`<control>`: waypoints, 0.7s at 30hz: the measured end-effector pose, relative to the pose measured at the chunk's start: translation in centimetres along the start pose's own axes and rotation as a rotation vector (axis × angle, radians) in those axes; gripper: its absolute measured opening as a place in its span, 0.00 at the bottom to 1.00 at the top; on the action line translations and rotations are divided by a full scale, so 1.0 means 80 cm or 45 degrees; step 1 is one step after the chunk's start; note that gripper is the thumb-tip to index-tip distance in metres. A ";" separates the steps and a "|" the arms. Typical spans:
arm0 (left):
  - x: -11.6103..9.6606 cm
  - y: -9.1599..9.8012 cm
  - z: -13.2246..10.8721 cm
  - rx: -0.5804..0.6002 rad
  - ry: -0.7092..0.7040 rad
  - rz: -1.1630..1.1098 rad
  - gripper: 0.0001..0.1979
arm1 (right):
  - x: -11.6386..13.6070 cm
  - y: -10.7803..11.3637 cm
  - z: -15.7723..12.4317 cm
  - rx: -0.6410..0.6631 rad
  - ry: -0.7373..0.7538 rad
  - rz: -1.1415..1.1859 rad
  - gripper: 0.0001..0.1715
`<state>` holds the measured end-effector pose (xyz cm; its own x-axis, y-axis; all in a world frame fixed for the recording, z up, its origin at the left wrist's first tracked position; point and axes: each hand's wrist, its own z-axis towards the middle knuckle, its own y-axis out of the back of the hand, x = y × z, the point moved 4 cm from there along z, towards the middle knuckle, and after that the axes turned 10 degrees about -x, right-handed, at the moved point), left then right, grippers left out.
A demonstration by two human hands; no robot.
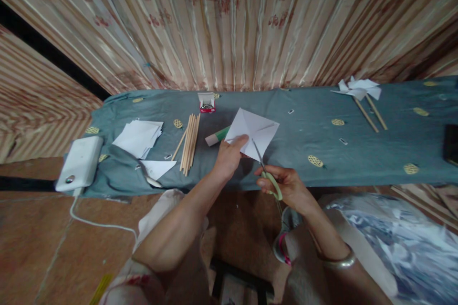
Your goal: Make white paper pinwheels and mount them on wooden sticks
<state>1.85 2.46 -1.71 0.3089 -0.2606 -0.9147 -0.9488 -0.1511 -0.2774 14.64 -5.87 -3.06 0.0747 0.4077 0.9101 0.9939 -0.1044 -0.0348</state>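
Box (207, 110), lid (205, 96) up, shiny bits (207, 105) inside, near held paper (246, 125)

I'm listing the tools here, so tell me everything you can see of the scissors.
The scissors have pale green handles, plastic by the look, and slim, dark, metallic-looking blades. They are held in the right hand, which partly hides the handles. They slant, handles toward the wearer, tips pointing away and leftward, over the white paper. How far the blades are open is too small to tell.
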 end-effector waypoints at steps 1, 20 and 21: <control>0.000 0.000 0.000 0.001 0.002 0.000 0.08 | -0.001 0.000 0.000 -0.006 -0.001 0.000 0.26; 0.003 0.002 0.002 -0.022 -0.031 0.057 0.07 | -0.004 0.001 0.002 -0.005 0.011 -0.020 0.26; 0.003 0.002 0.002 -0.018 -0.030 0.042 0.08 | -0.003 0.002 0.002 -0.007 0.008 -0.022 0.26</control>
<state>1.80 2.50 -2.02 0.2759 -0.2432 -0.9299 -0.9573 -0.1565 -0.2431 14.77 -5.84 -3.38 0.0567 0.4035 0.9132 0.9946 -0.1025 -0.0164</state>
